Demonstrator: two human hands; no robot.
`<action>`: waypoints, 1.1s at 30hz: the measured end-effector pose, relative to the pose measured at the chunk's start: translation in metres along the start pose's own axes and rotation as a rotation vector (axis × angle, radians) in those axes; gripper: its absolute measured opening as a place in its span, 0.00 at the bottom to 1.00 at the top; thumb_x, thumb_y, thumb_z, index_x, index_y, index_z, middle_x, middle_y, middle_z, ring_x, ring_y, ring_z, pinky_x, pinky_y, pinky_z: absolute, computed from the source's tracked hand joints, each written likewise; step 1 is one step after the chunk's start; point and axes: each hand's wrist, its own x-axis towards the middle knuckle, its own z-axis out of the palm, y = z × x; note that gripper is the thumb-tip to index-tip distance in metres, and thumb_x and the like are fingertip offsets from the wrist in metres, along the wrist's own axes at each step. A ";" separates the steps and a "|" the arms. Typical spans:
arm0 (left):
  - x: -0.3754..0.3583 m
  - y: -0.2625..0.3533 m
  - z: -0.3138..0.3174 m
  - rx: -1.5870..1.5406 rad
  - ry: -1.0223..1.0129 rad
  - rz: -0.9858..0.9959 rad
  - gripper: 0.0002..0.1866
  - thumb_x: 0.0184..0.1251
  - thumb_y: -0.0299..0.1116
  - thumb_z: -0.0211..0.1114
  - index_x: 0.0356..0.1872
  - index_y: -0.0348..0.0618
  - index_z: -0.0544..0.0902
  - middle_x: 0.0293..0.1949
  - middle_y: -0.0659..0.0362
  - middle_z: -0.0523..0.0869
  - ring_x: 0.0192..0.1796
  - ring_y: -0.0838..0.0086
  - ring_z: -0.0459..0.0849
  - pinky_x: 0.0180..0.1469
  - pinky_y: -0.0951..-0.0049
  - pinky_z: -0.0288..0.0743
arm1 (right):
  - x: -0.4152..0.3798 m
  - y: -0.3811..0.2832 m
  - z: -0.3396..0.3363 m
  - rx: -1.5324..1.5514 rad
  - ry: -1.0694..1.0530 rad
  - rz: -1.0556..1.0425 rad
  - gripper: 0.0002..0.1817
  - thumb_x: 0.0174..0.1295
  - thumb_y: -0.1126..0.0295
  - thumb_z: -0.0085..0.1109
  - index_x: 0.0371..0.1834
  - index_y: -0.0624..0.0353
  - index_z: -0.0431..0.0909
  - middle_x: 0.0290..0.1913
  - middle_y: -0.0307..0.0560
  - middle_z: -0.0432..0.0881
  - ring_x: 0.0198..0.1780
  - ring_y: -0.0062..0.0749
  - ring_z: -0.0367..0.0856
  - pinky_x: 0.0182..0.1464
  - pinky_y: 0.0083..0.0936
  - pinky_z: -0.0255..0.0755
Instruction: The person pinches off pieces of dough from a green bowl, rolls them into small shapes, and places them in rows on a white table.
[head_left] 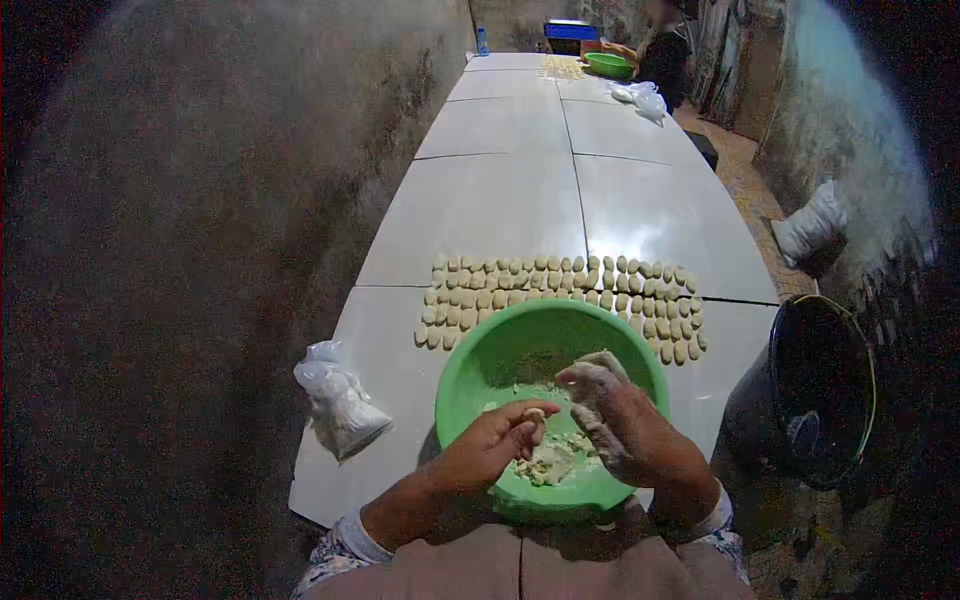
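A green bowl (452, 385) stands at the near end of the table, with crumbly pale dough (550, 466) lying in its bottom. Over the bowl's left side, my left hand (485, 440) pinches a small piece of dough (537, 416) between thumb and fingers. My right hand (628, 425), whitened with what looks like flour, is held over the right side of the bowl. Its fingers are stretched out and nothing shows in them. Just beyond the bowl, several rows of small oval dough pieces (468, 298) lie on the tabletop.
A plastic bag of white powder (345, 408) sits at left on the white table (480, 200). A dark bucket (775, 420) stands at right. At the far end are a person (664, 68), another green bowl (608, 67) and a blue crate (572, 31). A white sack (812, 224) leans rightward.
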 end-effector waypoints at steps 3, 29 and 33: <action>-0.002 0.003 0.000 -0.075 -0.024 -0.037 0.16 0.76 0.29 0.45 0.60 0.38 0.67 0.32 0.60 0.75 0.33 0.80 0.74 0.42 0.78 0.71 | -0.002 0.006 0.004 0.014 -0.040 0.003 0.20 0.60 0.82 0.51 0.56 0.61 0.68 0.37 0.57 0.77 0.38 0.54 0.79 0.43 0.40 0.75; -0.006 0.010 0.005 0.476 0.017 -0.102 0.14 0.71 0.41 0.56 0.38 0.38 0.79 0.28 0.53 0.81 0.35 0.68 0.81 0.42 0.67 0.74 | 0.001 0.011 -0.012 -0.261 0.294 -0.057 0.13 0.51 0.82 0.56 0.41 0.63 0.73 0.33 0.54 0.75 0.36 0.50 0.78 0.37 0.38 0.73; -0.002 0.000 0.003 0.934 -0.053 0.066 0.14 0.59 0.42 0.66 0.34 0.41 0.81 0.32 0.52 0.83 0.40 0.54 0.80 0.43 0.58 0.73 | 0.000 0.003 -0.004 -0.144 0.138 0.006 0.16 0.55 0.79 0.59 0.47 0.61 0.70 0.37 0.54 0.76 0.36 0.50 0.79 0.36 0.39 0.74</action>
